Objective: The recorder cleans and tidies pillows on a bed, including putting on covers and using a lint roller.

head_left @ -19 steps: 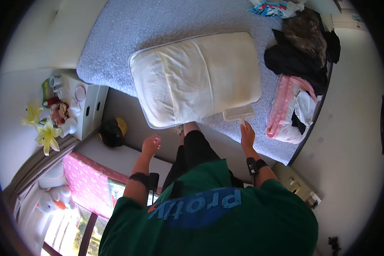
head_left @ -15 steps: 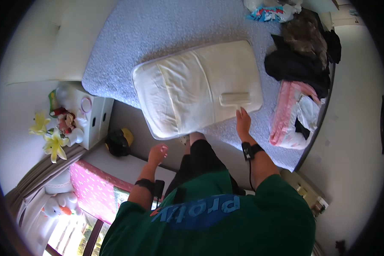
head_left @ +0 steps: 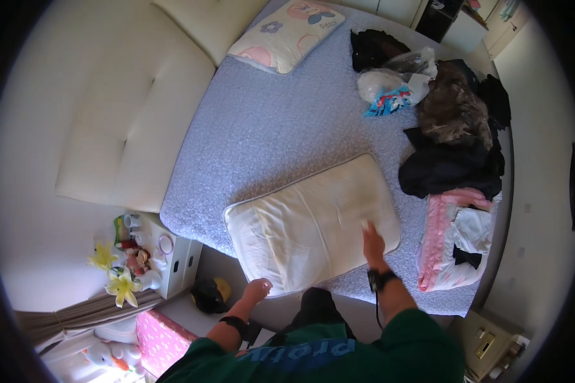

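Observation:
A cream pillow (head_left: 306,230) with creased fabric and pale piping lies on the near edge of the bed. My left hand (head_left: 257,291) is at its near left corner, fingers loosely bent and apart, holding nothing. Whether they touch the fabric, I cannot tell. Over the right part of the pillow my right hand (head_left: 374,244) is blurred by motion. It was closed on the handle of a pale, wide-headed lint roller half a second ago; the roller's head is now too smeared against the cream fabric to make out.
A blue-grey cover (head_left: 268,127) lies over the bed. Dark clothes (head_left: 450,166), clear plastic bags (head_left: 399,89) and folded pink bedding (head_left: 437,249) line its right side. A patterned pillow (head_left: 291,35) lies at the far end. At left stands a white nightstand (head_left: 179,265) with lilies.
The view has tilted up, showing more of the bed. My right hand has moved farther over the pillow, its roller now smeared. My left hand has come up to the pillow's near left corner.

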Tool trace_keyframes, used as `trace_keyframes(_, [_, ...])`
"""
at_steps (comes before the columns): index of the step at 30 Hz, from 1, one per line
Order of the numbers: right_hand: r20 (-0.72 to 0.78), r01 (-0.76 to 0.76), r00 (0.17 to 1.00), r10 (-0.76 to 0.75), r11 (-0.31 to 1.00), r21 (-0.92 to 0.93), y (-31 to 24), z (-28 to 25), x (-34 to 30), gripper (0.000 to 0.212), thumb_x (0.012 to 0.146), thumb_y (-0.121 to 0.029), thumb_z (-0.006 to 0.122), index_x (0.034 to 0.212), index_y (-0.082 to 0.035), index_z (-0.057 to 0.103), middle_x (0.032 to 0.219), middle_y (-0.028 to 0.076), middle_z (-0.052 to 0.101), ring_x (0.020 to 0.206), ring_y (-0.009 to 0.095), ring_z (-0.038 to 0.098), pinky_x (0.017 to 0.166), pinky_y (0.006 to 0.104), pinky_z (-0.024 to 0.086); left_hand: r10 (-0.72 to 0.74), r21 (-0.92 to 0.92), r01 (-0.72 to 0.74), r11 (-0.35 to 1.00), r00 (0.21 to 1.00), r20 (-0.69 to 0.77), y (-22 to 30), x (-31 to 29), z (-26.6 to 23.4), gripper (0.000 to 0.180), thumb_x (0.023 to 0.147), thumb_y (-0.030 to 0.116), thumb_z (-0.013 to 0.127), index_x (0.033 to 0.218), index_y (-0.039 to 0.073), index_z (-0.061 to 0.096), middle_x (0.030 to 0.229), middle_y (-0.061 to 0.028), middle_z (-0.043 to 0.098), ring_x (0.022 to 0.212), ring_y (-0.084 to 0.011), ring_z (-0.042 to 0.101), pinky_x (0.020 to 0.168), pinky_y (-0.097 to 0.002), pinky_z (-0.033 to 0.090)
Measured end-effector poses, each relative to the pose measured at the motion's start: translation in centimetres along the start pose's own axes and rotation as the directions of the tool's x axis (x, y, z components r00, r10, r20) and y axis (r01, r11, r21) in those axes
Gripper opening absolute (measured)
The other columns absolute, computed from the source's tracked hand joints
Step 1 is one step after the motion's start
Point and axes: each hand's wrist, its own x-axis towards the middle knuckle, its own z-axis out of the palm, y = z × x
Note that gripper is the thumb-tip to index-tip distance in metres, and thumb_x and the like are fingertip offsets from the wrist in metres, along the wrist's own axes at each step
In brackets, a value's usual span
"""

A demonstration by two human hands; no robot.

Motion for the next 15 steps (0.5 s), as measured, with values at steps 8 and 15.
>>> trace_keyframes(8, [0.189, -0.271, 0.929, 0.319, 0.931, -0.243, 14.7, -3.8, -23.1, 0.030, 0.084, -0.029, 0.053, 0.088, -0.001, 0.059, 0.081, 0.022, 0.061, 0.078, 0.039, 0.057, 0.068, 0.0490, 0.045, 0.129, 0.057, -0.129, 0.990, 0.992, 0.014, 4.5, 5.2, -2.7, 0.019, 0.083, 0.021, 0.051, 0.084, 0.007, 0.064, 0.070, -0.0088, 0.064, 0.068, -0.0243, 0.062, 0.068, -0.0353, 0.049])
trace_keyframes(15, [-0.059, -0.342, 0.940, 0.337, 0.931, -0.130, 17.1, -4.6, -12.8, 0.035, 0.085, -0.031, 0.054, 0.070, 0.001, 0.059, 0.068, 0.022, 0.058, 0.064, 0.041, 0.056, 0.058, 0.0487, 0.041, 0.355, 0.458, -0.185, 0.869, 0.879, -0.319, 1.4, 9.8, -3.5, 0.051, 0.077, 0.020, 0.063, 0.120, 0.001, 0.045, 0.114, -0.0216, 0.053, 0.110, -0.0366, 0.047, 0.092, -0.0426, 0.040])
